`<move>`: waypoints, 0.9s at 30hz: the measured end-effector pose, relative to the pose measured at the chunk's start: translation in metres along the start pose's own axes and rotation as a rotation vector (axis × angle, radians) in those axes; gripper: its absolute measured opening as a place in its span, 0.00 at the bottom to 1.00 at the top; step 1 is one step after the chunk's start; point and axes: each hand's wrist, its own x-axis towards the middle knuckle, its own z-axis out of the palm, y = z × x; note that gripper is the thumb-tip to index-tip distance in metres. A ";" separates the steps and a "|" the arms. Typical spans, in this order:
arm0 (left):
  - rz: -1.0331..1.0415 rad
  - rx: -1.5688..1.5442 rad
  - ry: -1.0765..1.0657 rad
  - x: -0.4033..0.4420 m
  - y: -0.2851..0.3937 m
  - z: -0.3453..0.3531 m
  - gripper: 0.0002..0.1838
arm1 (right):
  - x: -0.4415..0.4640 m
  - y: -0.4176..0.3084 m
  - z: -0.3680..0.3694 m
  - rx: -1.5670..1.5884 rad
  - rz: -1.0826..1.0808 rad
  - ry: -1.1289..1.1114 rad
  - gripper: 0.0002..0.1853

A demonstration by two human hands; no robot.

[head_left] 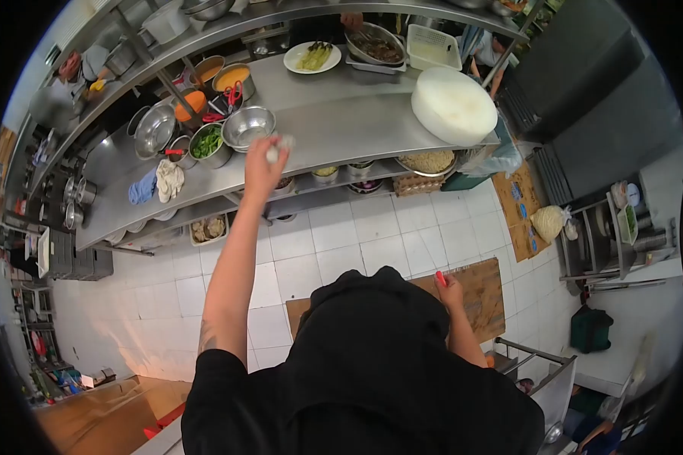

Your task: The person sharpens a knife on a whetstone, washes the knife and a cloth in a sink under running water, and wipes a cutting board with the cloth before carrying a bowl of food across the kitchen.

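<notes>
My left hand reaches over the near edge of the steel counter, beside a metal mixing bowl. Its fingers are closed around a small whitish, shiny thing, too blurred to name. Low on the right, in front of my body, my right hand grips a red-handled tool. A faint thin shape runs up from that handle, but I cannot make out its kind. Left of the bowl stands a pot of chopped greens, with red-handled scissors behind it.
On the steel counter stand a thick round white block, a plate of green vegetables, pots of orange liquid and cloths. Food containers fill the shelf below. A cardboard sheet lies on the tiled floor. Other people work nearby.
</notes>
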 end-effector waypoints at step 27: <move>-0.311 0.662 -0.577 0.047 -0.104 0.242 0.37 | 0.135 0.093 -0.062 0.377 0.662 0.042 0.16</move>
